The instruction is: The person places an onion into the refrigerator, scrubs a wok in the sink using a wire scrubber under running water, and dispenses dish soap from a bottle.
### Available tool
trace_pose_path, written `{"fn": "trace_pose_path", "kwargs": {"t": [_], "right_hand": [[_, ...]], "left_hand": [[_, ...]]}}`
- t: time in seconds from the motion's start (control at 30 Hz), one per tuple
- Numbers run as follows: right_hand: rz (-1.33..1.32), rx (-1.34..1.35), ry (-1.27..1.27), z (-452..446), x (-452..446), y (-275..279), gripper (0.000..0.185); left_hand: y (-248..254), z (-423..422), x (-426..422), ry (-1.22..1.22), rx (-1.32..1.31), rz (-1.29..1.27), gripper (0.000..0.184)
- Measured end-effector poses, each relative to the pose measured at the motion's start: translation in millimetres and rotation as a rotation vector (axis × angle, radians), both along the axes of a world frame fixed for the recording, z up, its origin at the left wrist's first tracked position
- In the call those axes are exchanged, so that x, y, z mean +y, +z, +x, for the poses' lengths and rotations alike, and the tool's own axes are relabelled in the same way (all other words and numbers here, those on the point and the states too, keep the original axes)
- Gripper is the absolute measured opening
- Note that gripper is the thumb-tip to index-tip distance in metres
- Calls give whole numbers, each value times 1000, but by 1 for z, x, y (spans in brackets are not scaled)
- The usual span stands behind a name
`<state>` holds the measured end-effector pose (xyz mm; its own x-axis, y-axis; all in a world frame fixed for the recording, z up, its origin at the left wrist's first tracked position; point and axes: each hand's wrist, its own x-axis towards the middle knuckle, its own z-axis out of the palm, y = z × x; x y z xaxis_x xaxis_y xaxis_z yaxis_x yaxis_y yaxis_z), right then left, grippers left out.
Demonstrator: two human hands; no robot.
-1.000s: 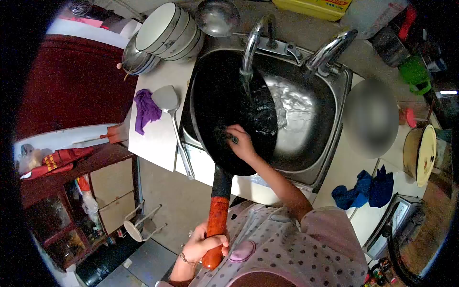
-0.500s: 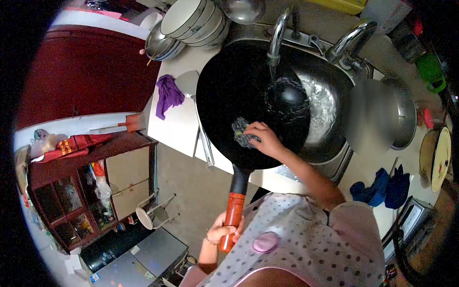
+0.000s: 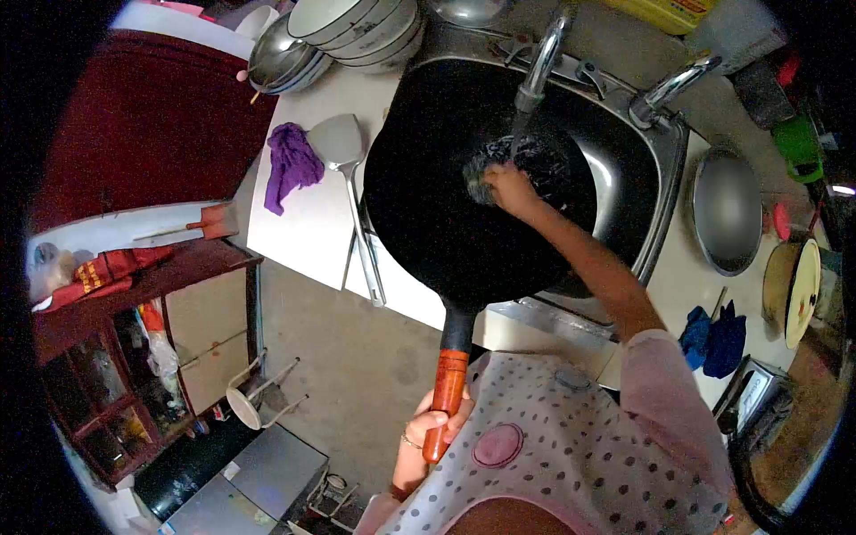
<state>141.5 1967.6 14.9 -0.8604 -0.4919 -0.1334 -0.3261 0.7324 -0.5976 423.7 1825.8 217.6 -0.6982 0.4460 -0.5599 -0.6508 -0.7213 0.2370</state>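
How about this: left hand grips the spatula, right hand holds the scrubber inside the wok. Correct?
Not quite. The head view shows the left hand gripping the handle of the wok, while the spatula lies on the counter. The right hand does hold the scrubber inside the wok.

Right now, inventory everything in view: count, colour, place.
Main items:
metal sink: one, silver, centre
round wok: one, black, over sink
curved faucets: two, chrome, at sink
metal spatula: one, silver, left counter
crumpled cloth: one, purple, beside spatula
stacked bowls: several, white, upper left
metal dish: one, silver, right counter
bunched cloth: count unclear, blue, right counter
mesh scrubber: one, greyish, inside wok
left hand: one, bare, on wok handle
right hand: one, bare, on scrubber
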Motion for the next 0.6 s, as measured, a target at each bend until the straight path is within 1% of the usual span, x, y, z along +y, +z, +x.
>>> {"fn": "trace_pose_path", "kwargs": {"t": [0.03, 0.1, 0.17, 0.2, 0.23, 0.27, 0.3, 0.33, 0.37, 0.4, 0.43, 0.5, 0.53, 0.57, 0.6], "right_hand": [[-4, -1, -3, 9, -1, 8, 23], [-381, -169, 509, 42, -2, 35, 29], [-445, -239, 430, 55, -22, 66, 29], [-543, -149, 420, 45, -29, 45, 29], [-433, -87, 366, 29, -37, 32, 29], [-297, -99, 298, 10, -42, 21, 30], [-161, -110, 231, -3, -44, 19, 31], [-161, -110, 231, -4, -45, 23, 31], [-73, -102, 204, -5, -45, 26, 30], [16, -91, 176, -7, -44, 29, 29], [17, -91, 180, 1, -39, 32, 29], [-320, -156, 512, 36, -21, 39, 29], [-438, -126, 545, 43, -15, 44, 29], [-440, -135, 546, 37, -18, 32, 29], [-331, -126, 418, 21, -24, 11, 30]], "left_hand": [[-3, 4, -3, -47, 2, -82, 42], [-10, 9, 2, -87, 55, -257, 44], [1, 1, 6, -122, 11, -381, 44], [1, 0, 5, -125, -5, -327, 44], [3, -1, 1, -133, -17, -276, 44], [-1, -1, -2, -108, -2, -179, 42], [-1, -4, -2, -108, 4, -182, 42], [1, -5, 0, -93, -5, -164, 42], [4, -8, 2, -79, -17, -146, 42], [10, -14, 10, -95, 38, -282, 42], [9, -14, 10, -91, 38, -281, 42], [6, -12, 10, -117, 55, -263, 43], [7, -11, 9, -98, 32, -263, 42], [6, -8, 7, -96, 24, -263, 42], [5, -6, 4, -96, -34, -221, 47]]}}
